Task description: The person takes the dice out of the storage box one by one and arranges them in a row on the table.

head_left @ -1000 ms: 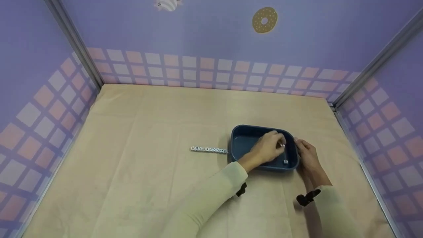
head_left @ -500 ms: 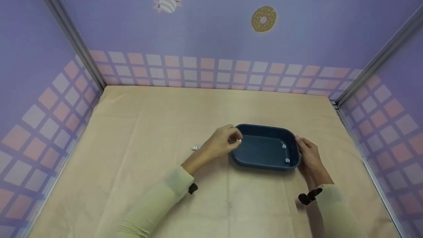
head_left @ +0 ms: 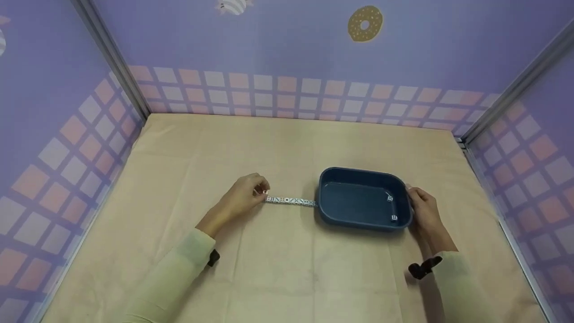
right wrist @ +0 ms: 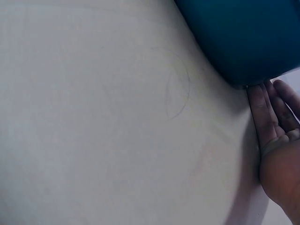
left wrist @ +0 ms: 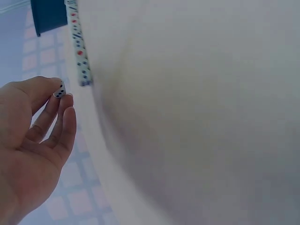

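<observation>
A small white die [left wrist: 59,90] with dark pips is pinched between the thumb and fingertips of my left hand [head_left: 242,195], at the left end of a row of dice [head_left: 291,201]. In the left wrist view the row of dice [left wrist: 78,51] lies straight, with red and dark pips showing. Its right end meets the left side of a dark blue rectangular bin [head_left: 354,223]. Inside the bin, two dice [head_left: 389,198] lie near the right wall. My right hand [head_left: 426,213] rests against the bin's right side, fingers [right wrist: 262,110] extended and touching its wall.
A beige cloth [head_left: 202,148] covers the table. Purple walls with a pink and white check pattern [head_left: 287,94] enclose the back and both sides, with metal posts [head_left: 112,54] at the corners.
My left hand has moved from inside the bin leftward to the row's far left end and now pinches a die. A second die lies released in the bin. My right hand stays at the bin.
</observation>
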Available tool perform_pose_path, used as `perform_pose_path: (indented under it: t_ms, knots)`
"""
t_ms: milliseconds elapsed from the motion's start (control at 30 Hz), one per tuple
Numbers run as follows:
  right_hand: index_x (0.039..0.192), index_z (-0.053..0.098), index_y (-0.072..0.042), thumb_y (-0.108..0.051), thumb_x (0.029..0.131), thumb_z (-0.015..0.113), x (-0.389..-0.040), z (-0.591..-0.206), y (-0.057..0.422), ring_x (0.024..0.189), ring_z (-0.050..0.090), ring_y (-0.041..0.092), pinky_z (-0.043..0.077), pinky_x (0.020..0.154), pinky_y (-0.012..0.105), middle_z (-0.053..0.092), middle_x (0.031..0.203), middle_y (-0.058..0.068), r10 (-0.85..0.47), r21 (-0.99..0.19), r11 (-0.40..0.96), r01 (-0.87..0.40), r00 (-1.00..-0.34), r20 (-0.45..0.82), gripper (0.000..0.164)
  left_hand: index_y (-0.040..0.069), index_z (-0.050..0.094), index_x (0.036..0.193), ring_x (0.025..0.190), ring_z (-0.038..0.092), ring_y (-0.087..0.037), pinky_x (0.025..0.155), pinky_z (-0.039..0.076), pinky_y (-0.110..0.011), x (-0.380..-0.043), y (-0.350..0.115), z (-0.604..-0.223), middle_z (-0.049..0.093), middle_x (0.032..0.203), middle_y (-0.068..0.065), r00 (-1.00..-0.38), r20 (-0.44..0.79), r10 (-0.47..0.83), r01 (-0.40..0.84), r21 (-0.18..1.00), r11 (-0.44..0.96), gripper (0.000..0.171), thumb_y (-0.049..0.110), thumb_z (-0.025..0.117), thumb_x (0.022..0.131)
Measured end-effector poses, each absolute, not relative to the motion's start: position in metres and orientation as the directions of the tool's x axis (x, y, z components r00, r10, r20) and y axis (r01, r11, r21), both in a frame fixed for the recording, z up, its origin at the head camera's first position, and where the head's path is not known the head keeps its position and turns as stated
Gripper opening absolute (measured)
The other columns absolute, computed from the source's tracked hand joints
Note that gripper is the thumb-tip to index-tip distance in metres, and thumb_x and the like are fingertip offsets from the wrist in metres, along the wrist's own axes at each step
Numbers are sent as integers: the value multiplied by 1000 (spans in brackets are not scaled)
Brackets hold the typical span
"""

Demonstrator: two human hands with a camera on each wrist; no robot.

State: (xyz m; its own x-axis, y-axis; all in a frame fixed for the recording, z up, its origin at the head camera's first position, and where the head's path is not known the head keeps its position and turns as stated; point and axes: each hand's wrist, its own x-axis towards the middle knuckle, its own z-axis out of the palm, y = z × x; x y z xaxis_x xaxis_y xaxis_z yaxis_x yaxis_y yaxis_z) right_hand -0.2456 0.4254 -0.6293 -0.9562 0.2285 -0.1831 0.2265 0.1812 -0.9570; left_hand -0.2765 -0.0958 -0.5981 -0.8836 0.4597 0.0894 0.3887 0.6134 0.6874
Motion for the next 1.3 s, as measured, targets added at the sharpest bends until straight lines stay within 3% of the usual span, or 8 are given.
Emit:
perform_pose_path:
  t_ms: [333, 567, 867, 1067, 1300]
  knots:
    - [134, 65, -1, -53, 108, 56, -246, -629, 425, 119, 54, 12, 41, 101, 20, 64, 124, -2, 245, -947, 200, 250, -949, -199, 58, 5, 73, 111, 96, 65, -19, 86, 57, -37, -273, -112, -611, 67, 105, -4, -892, 68, 447, 385, 632, 672, 12, 5, 72, 99]
    - [118, 68, 3, -37, 110, 58, -240, -610, 416, 111, 54, 16, 42, 94, 21, 65, 119, 4, 241, -960, 159, 231, -952, -190, 42, 8, 73, 110, 97, 66, -19, 88, 57, -36, -271, -112, -610, 67, 106, -1, -895, 57, 443, 387, 595, 704, 12, 5, 73, 99]
    - [119, 63, 13, -32, 111, 58, -233, -599, 408, 116, 53, 13, 43, 95, 18, 66, 119, -1, 236, -962, 181, 204, -959, -158, 46, 5, 73, 113, 98, 64, -19, 88, 56, -37, -269, -110, -611, 68, 108, -4, -879, 51, 474, 389, 650, 653, 13, 5, 72, 100]
    - [119, 65, 8, -38, 110, 59, -241, -617, 417, 107, 51, 16, 42, 90, 21, 64, 109, 1, 270, -959, 163, 232, -945, -183, 47, 5, 73, 112, 99, 64, -19, 89, 56, -37, -270, -106, -611, 69, 109, -5, -870, 63, 490, 403, 664, 630, 14, 2, 73, 98]
    - [131, 65, 2, -51, 108, 56, -247, -634, 424, 110, 51, 15, 42, 93, 22, 63, 116, 1, 274, -952, 186, 242, -944, -187, 58, 4, 73, 114, 99, 65, -19, 89, 57, -36, -271, -106, -611, 68, 110, -5, -863, 67, 501, 413, 665, 623, 17, 3, 75, 97]
